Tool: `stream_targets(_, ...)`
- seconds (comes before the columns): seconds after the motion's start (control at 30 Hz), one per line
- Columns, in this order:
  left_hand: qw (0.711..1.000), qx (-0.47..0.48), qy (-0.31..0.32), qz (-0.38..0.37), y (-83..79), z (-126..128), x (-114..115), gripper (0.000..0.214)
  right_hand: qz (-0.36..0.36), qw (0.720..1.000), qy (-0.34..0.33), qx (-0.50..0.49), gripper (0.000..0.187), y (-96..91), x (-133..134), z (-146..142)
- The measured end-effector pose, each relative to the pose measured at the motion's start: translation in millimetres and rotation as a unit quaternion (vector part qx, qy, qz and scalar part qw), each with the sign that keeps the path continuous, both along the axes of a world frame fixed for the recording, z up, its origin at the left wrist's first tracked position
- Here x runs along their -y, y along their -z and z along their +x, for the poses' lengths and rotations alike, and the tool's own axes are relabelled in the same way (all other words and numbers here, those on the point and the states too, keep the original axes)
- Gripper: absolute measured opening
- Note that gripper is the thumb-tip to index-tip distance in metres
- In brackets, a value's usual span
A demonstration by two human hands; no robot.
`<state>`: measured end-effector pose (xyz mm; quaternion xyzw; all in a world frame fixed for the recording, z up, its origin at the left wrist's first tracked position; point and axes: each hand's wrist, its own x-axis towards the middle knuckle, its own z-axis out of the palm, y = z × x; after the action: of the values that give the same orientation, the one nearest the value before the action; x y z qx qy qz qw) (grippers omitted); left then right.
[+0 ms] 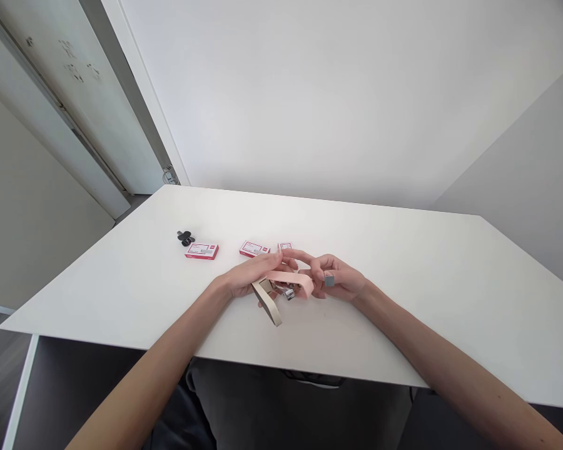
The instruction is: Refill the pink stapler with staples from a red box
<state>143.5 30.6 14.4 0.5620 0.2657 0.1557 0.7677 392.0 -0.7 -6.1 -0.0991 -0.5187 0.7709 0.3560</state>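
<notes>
A pink stapler (288, 283) lies opened on the white table (403, 294), its beige base arm (269, 302) swung out toward me. My left hand (253, 275) grips the stapler's pink top from the left. My right hand (340, 278) sits just right of the stapler's front end and pinches a small grey block of staples (329, 280) between thumb and fingers.
Three small red-and-white staple boxes (201, 250) (254, 249) (285, 246) lie in a row behind my hands. A black binder clip (185, 237) rests left of them. A door and white wall stand beyond the table's far edge.
</notes>
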Motion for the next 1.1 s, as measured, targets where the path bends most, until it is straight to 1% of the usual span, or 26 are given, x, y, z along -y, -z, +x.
stream_targets(0.1,0.999,-0.012,-0.025,-0.022,0.5,1,-2,0.084,0.005,1.000,0.004,0.001,0.022,0.3,-1,-1)
stream_targets(0.17,0.998,-0.029,-0.031,-0.049,-0.8,2,-4,0.090,0.016,1.000,-0.018,0.013,0.023,0.9,-1,-2)
stream_targets(0.23,0.995,-0.042,-0.028,-0.082,-2.6,3,-5,0.093,0.041,0.998,-0.054,0.019,0.025,1.8,-1,-3)
stream_targets(0.3,0.993,-0.049,-0.022,-0.105,-4.5,3,-5,0.094,0.071,0.994,-0.079,0.016,0.023,2.7,-1,-5)
stream_targets(0.4,0.992,-0.056,0.001,-0.111,-8.1,5,-3,0.094,0.104,0.991,-0.087,0.009,0.018,3.4,-2,-8)
stream_targets(0.5,0.992,-0.061,0.011,-0.114,-13.1,8,2,0.091,0.120,0.988,-0.100,0.013,0.017,2.1,-1,-9)
stream_targets(0.57,0.991,-0.060,0.006,-0.120,-17.0,10,6,0.086,0.127,0.986,-0.107,0.011,0.016,-0.3,0,-10)
stream_targets(0.67,0.990,-0.051,-0.015,-0.130,-22.0,12,11,0.078,0.139,0.985,-0.102,-0.006,0.012,-4.7,5,-14)
stream_targets(0.77,0.989,-0.044,-0.028,-0.137,-23.2,13,13,0.074,0.135,0.986,-0.099,0.001,0.009,-7.9,9,-17)
stream_targets(0.83,0.990,-0.040,-0.019,-0.136,-20.7,14,12,0.073,0.126,0.987,-0.098,0.006,0.010,-8.8,11,-18)
stream_targets(0.97,0.993,-0.020,0.004,-0.118,-12.3,16,6,0.078,0.108,0.990,-0.085,-0.017,0.015,-8.8,10,-17)
stream_targets(1.03,0.995,0.012,-0.001,-0.099,-10.7,18,3,0.076,0.097,0.993,-0.064,-0.019,0.017,-8.1,8,-15)
stream_targets(1.1,0.995,0.057,-0.011,-0.075,-12.1,19,3,0.072,0.079,0.996,-0.026,-0.011,0.021,-6.5,7,-12)
